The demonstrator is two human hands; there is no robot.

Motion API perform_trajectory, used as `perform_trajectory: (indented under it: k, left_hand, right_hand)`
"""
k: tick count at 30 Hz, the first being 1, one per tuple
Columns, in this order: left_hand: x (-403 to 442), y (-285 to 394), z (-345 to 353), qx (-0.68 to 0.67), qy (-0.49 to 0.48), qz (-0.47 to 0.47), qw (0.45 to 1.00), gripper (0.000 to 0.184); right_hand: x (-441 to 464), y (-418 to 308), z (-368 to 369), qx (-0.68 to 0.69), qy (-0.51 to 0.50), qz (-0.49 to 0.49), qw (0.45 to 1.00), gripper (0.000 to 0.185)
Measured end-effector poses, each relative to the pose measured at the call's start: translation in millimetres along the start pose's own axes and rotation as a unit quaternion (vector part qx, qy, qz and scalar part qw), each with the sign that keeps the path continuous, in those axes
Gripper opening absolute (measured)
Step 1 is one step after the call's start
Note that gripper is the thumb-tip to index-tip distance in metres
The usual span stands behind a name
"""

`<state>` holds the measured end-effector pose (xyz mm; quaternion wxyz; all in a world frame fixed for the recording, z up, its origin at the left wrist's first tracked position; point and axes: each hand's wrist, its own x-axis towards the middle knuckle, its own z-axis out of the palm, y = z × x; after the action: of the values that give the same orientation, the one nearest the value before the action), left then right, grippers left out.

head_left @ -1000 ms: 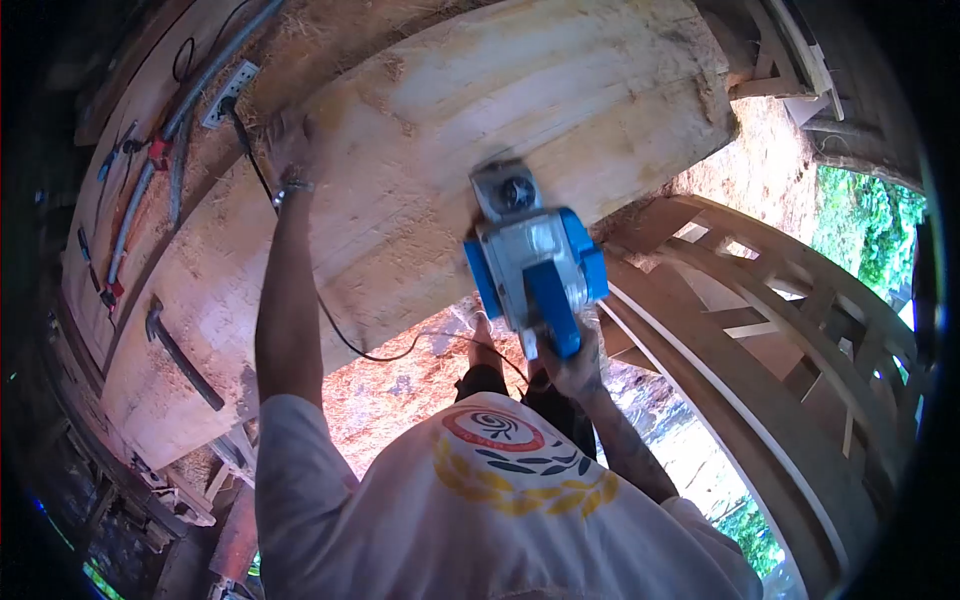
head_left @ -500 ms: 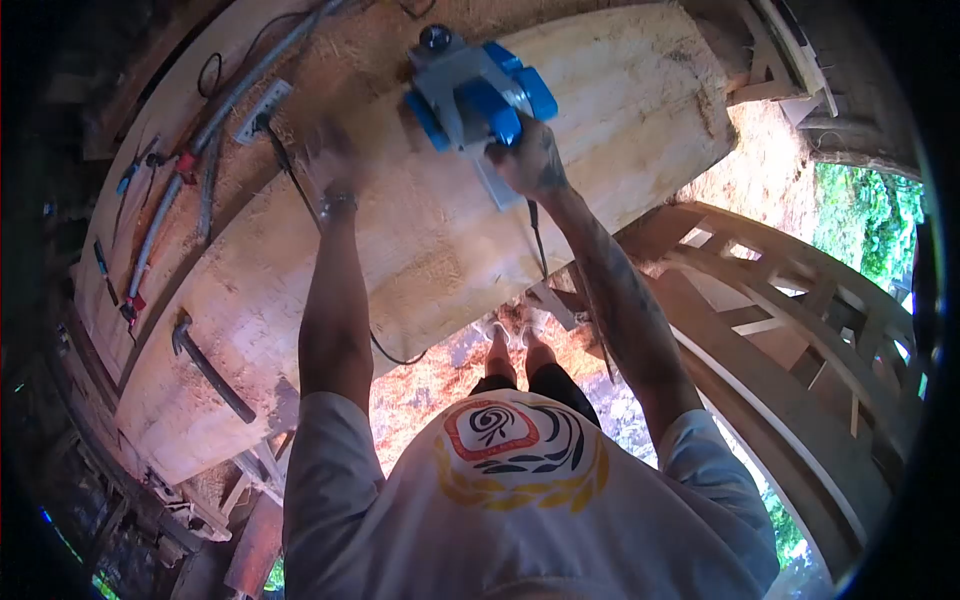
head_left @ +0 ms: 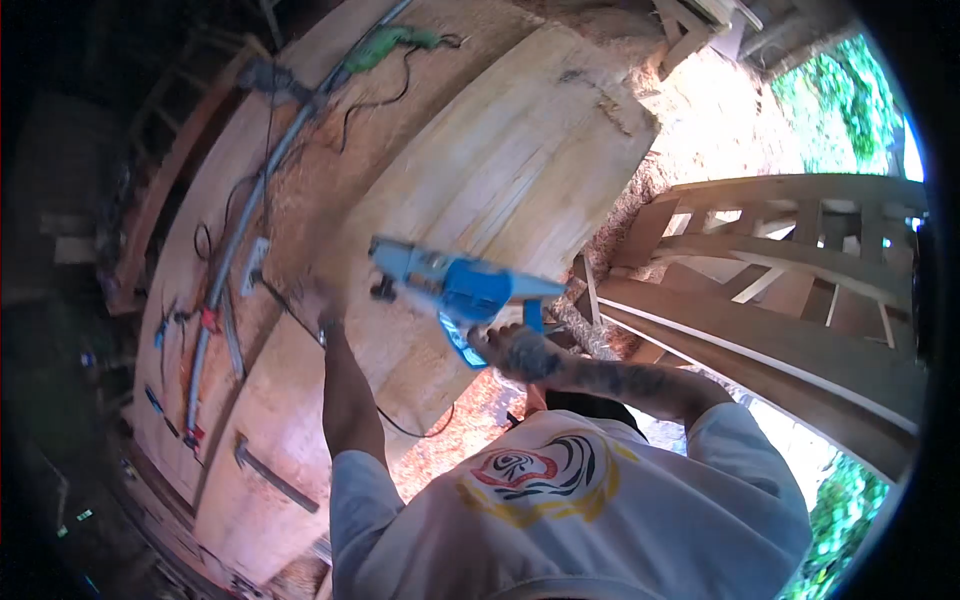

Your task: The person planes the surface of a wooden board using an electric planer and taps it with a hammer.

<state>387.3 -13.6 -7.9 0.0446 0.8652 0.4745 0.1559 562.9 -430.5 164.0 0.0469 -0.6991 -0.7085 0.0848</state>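
A blue and grey power planer (head_left: pixel 465 285) is tilted on its side over the long pale wooden board (head_left: pixel 490 150). My right hand (head_left: pixel 515 352) is wrapped round its handle. To the left, my left hand (head_left: pixel 318 300) is over the board's far edge, beside a black cord; motion blur hides its fingers. A white power strip (head_left: pixel 256 262) with the cord plugged in lies just beyond that hand. The hammer (head_left: pixel 275 475) rests on the near left part of the board.
A long grey pipe (head_left: pixel 265 180) with red fittings lies beyond the board, near a green power tool (head_left: pixel 385 45) and small hand tools (head_left: pixel 165 330). At the right stands a curved wooden frame (head_left: pixel 770 330). Shavings (head_left: pixel 715 120) cover the ground.
The planer has gone from upright over the board to turned sideways and nearer my body, still in my right hand. The view has rotated, bringing the green tool into sight.
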Motion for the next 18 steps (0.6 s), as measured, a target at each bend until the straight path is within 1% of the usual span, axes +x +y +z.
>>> perform_trajectory:
  k: [1,2,4,6,7,8,10,11,12,14,16,18]
  left_hand:
    - [-2,-14,11,-0.100,0.037,0.057,0.993,0.047]
    - [-2,-26,18,-0.197,0.067,0.114,0.971,0.047]
    - [-1,29,-51,-0.178,-0.063,-0.031,0.981,0.050]
    - [-8,-12,-26,-0.257,-0.015,-0.014,0.966,0.054]
    - [-22,-14,-37,-0.275,-0.011,-0.033,0.961,0.055]
    - [-41,-9,-49,-0.294,-0.004,-0.055,0.954,0.057]
    - [-94,-38,-21,-0.386,0.023,-0.159,0.909,0.054]
    - [-121,-36,-30,-0.316,-0.015,-0.135,0.939,0.054]
    - [-155,-27,-39,-0.242,-0.051,-0.118,0.962,0.055]
    - [-215,36,-85,-0.282,-0.106,-0.188,0.935,0.056]
    - [-261,79,-120,-0.241,-0.084,-0.111,0.960,0.052]
    - [-273,122,-148,-0.223,-0.084,-0.218,0.946,0.045]
  right_hand:
    - [1,2,-10,0.015,-0.058,-0.023,0.998,0.048]
    - [-5,-1,18,-0.021,0.024,-0.038,0.999,0.043]
    - [-10,-4,36,-0.015,0.043,-0.028,0.999,0.036]
    - [-9,2,41,0.005,0.064,-0.017,0.998,0.034]
    - [-11,1,43,0.016,0.071,-0.016,0.997,0.033]
    - [-14,5,42,-0.001,0.097,-0.014,0.995,0.032]
    - [-17,6,44,-0.032,0.146,-0.015,0.989,0.030]
    - [-14,9,54,0.015,0.116,-0.026,0.993,0.032]
    - [-11,12,66,0.024,0.108,-0.023,0.994,0.033]
    - [-8,14,84,0.049,0.079,-0.041,0.995,0.035]
    - [-9,19,73,0.073,0.004,-0.038,0.997,0.038]
    - [-14,23,58,0.038,0.061,-0.039,0.997,0.037]
